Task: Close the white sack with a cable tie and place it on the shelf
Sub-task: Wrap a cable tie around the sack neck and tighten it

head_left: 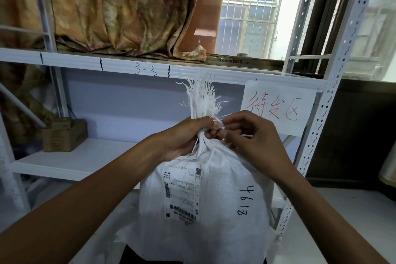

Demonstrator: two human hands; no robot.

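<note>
A white woven sack stands upright in front of me, with a shipping label and black handwritten numbers on its side. Its mouth is bunched into a neck with frayed strands sticking up. My left hand is clenched around that neck from the left. My right hand pinches a thin white cable tie at the neck between thumb and fingers. The tie is mostly hidden by my fingers. The white metal shelf lies behind the sack, at about the height of its neck.
A cardboard box sits on the left of the shelf board. A paper sign with red characters hangs from the upper shelf rail. Curtain fabric lies on the upper shelf. A perforated upright stands at the right.
</note>
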